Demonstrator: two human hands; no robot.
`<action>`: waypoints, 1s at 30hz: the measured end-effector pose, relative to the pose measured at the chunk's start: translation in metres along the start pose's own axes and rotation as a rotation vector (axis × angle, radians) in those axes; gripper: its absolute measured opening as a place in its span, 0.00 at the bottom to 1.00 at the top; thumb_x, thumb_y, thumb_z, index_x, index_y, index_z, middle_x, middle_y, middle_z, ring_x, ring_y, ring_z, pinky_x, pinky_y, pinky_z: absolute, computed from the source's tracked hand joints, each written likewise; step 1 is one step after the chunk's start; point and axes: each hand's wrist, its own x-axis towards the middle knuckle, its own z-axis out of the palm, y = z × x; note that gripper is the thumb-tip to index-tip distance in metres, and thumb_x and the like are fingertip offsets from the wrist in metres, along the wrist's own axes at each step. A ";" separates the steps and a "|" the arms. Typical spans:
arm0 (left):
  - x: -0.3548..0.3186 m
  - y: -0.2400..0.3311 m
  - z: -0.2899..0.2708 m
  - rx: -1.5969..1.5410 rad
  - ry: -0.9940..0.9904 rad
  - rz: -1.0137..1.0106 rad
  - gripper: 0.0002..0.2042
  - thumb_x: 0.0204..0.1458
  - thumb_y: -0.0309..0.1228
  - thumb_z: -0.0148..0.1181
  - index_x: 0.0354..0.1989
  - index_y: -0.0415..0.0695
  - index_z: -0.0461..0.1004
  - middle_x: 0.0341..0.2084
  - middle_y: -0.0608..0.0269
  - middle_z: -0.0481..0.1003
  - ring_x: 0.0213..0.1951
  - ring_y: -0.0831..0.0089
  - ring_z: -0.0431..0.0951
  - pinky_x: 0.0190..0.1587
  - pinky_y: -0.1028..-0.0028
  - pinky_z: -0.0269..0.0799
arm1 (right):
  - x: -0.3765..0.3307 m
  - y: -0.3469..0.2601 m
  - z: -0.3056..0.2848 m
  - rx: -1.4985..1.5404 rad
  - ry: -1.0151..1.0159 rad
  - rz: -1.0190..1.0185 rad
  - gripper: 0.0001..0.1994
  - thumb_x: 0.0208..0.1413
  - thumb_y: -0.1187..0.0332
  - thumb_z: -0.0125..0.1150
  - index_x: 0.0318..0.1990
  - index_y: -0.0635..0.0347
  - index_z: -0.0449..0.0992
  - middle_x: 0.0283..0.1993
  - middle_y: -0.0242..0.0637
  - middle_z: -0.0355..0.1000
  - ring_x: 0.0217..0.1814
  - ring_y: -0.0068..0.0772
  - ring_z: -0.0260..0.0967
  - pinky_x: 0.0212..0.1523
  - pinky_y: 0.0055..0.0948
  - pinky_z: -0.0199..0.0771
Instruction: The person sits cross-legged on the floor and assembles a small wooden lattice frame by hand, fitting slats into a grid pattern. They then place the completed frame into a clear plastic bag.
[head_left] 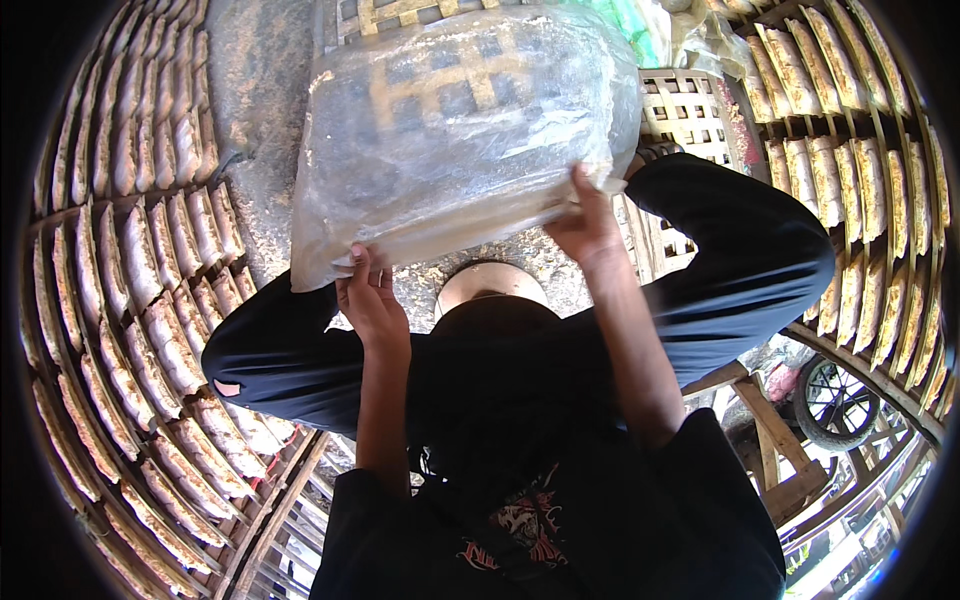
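Note:
A large clear plastic bag (pixel 460 130), dusty and bulging, is held up in front of me. My left hand (pixel 368 298) grips its lower left corner. My right hand (pixel 585 222) pinches its lower right edge. Both my forearms are bare and rise from my black printed shirt (pixel 540 520). A co-worker in black long sleeves (pixel 760 250) and a tan hat (pixel 490 285) stands close, facing me, arms raised towards the bag; their hands are hidden behind it.
Bamboo racks (pixel 130 330) filled with rows of flat pale slabs curve along the left, and more racks (pixel 860 190) along the right. Woven lattice trays (pixel 690 115) lie behind the bag. A small wheel (pixel 835 402) and a wooden frame (pixel 770 440) are at lower right.

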 end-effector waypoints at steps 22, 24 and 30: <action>0.079 0.096 -0.007 0.111 0.019 0.298 0.10 0.55 0.30 0.62 0.44 0.46 0.74 0.39 0.64 0.77 0.37 0.74 0.76 0.41 0.74 0.70 | 0.001 -0.032 -0.006 0.204 0.022 -0.088 0.14 0.61 0.65 0.59 0.52 0.53 0.71 0.54 0.33 0.70 0.57 0.33 0.66 0.64 0.43 0.63; 0.100 0.104 -0.005 0.071 0.006 0.333 0.08 0.55 0.31 0.63 0.42 0.47 0.75 0.38 0.65 0.78 0.39 0.74 0.77 0.44 0.71 0.69 | 0.005 -0.031 -0.013 0.183 -0.074 -0.102 0.13 0.63 0.61 0.54 0.52 0.54 0.71 0.54 0.34 0.70 0.57 0.34 0.66 0.64 0.43 0.64; 0.159 0.118 -0.022 0.051 0.117 0.358 0.12 0.54 0.32 0.64 0.45 0.44 0.73 0.44 0.61 0.76 0.41 0.69 0.77 0.46 0.68 0.73 | 0.006 -0.016 -0.007 0.186 -0.111 -0.100 0.17 0.66 0.54 0.48 0.53 0.54 0.69 0.54 0.35 0.70 0.55 0.35 0.67 0.58 0.41 0.67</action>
